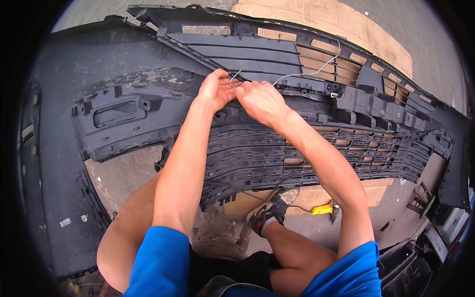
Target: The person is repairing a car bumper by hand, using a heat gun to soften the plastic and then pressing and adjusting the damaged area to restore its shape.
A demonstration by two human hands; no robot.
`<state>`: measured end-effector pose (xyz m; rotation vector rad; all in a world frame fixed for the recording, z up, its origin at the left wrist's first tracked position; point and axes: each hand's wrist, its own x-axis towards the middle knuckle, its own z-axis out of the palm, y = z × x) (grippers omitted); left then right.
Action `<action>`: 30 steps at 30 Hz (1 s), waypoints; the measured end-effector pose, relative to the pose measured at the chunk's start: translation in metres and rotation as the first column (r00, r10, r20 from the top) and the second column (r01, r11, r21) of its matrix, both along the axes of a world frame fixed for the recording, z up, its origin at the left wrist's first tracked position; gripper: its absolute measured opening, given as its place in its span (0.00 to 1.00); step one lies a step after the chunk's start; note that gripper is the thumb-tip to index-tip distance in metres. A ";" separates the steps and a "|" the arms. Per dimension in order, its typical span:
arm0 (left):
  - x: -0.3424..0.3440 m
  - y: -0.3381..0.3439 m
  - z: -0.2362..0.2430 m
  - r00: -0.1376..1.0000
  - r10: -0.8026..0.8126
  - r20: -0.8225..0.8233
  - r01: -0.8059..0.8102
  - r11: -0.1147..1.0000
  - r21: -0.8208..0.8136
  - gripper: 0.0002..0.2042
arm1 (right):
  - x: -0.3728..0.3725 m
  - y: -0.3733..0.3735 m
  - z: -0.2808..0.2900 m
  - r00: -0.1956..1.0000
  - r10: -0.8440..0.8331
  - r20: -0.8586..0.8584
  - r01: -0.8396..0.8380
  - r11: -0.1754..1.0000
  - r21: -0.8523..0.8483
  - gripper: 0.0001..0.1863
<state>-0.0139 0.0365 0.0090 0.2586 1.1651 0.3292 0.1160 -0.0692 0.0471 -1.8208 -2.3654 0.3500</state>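
A thin grey wire (pixel 316 72) trails over the black grille and curves down to my hands. My right hand (pixel 260 101) is closed on it, knuckles up. Beside it my left hand (pixel 216 90) has its fingers curled in around the same wire, fingertips close to those of the right. A short bent end of the wire stands up between the two hands. Both are above the inner edge of a large black plastic car bumper (pixel 148 54), where its upper grille meets a bracket strip. The fingertips partly hide the spot under them.
A lower grille (pixel 247 153) spans the bumper in front of my legs. Flattened cardboard (pixel 336 20) lies beneath the far side. On cardboard near my foot is a yellow-handled tool (pixel 322 209) with a dark cord. A small wooden stool (pixel 420 200) and dark parts are at right.
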 end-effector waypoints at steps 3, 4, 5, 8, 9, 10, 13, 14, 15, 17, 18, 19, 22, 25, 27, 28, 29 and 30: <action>-0.003 0.000 -0.002 1.000 -0.002 0.013 0.002 1.000 -0.002 0.17 | 0.001 0.001 -0.003 0.997 0.045 -0.065 -0.044 0.999 0.018 0.04; -0.005 0.000 -0.004 1.000 -0.005 0.018 0.005 1.000 -0.004 0.17 | 0.002 0.001 -0.004 0.993 0.062 -0.097 -0.060 0.998 0.022 0.05; -0.005 0.001 -0.006 0.998 -0.031 0.053 0.032 0.999 -0.014 0.18 | 0.002 0.002 -0.004 0.988 0.080 -0.129 -0.077 0.997 0.026 0.05; -0.005 0.003 -0.012 0.997 -0.039 0.063 0.040 0.999 -0.013 0.18 | 0.005 0.007 -0.008 0.978 0.106 -0.181 -0.111 0.994 -0.015 0.05; -0.006 0.004 -0.013 0.995 -0.057 0.083 0.058 0.998 -0.011 0.17 | 0.007 0.011 -0.006 0.974 0.101 -0.202 -0.111 0.993 -0.037 0.04; -0.006 0.004 -0.014 0.997 -0.045 0.067 0.045 0.999 -0.006 0.17 | 0.008 0.015 -0.005 0.971 0.118 -0.209 -0.130 0.991 -0.043 0.04; -0.007 0.003 -0.019 0.999 -0.027 0.042 0.027 1.000 0.002 0.17 | 0.007 0.025 -0.004 0.961 0.137 -0.240 -0.154 0.987 -0.052 0.02; -0.009 0.004 -0.021 0.998 -0.031 0.048 0.032 1.000 -0.001 0.17 | 0.007 0.026 -0.003 0.956 0.141 -0.256 -0.155 0.987 -0.038 0.02; -0.008 0.003 -0.020 0.998 -0.038 0.058 0.038 0.999 -0.008 0.17 | 0.008 0.025 -0.005 0.953 0.141 -0.269 -0.154 0.988 -0.027 0.02; -0.007 0.005 -0.018 0.996 -0.064 0.067 0.065 0.998 -0.019 0.17 | 0.010 0.023 -0.010 0.946 0.143 -0.292 -0.155 0.988 -0.019 0.02; -0.008 0.005 -0.019 0.995 -0.074 0.069 0.076 0.997 -0.023 0.17 | 0.009 0.024 -0.010 0.941 0.147 -0.304 -0.161 0.987 -0.021 0.02; -0.009 0.006 -0.020 0.993 -0.087 0.084 0.089 0.996 -0.020 0.17 | 0.009 0.024 -0.011 0.937 0.151 -0.316 -0.167 0.986 -0.022 0.02; -0.009 0.006 -0.017 0.991 -0.098 0.088 0.099 0.995 -0.002 0.18 | 0.010 0.029 -0.009 0.962 0.122 -0.243 -0.181 0.953 -0.241 0.20; -0.006 0.003 -0.015 0.996 -0.071 0.047 0.071 0.997 0.009 0.18 | 0.010 0.032 -0.007 0.950 0.107 -0.293 -0.174 0.961 -0.214 0.20; -0.006 0.004 -0.013 0.995 -0.076 0.068 0.077 0.997 -0.014 0.18 | 0.010 0.031 -0.006 0.958 0.092 -0.273 -0.163 0.954 -0.251 0.20; -0.007 0.005 -0.013 0.993 -0.082 0.080 0.084 0.996 -0.015 0.18 | 0.010 0.030 -0.005 0.961 0.084 -0.263 -0.157 0.950 -0.269 0.20; -0.008 0.005 -0.012 0.992 -0.089 0.092 0.090 0.996 -0.015 0.18 | 0.011 0.030 -0.004 0.963 0.093 -0.251 -0.164 0.947 -0.277 0.20; -0.009 0.004 -0.011 0.990 -0.094 0.102 0.096 0.995 -0.019 0.18 | 0.012 0.030 -0.002 0.965 0.103 -0.242 -0.173 0.942 -0.288 0.19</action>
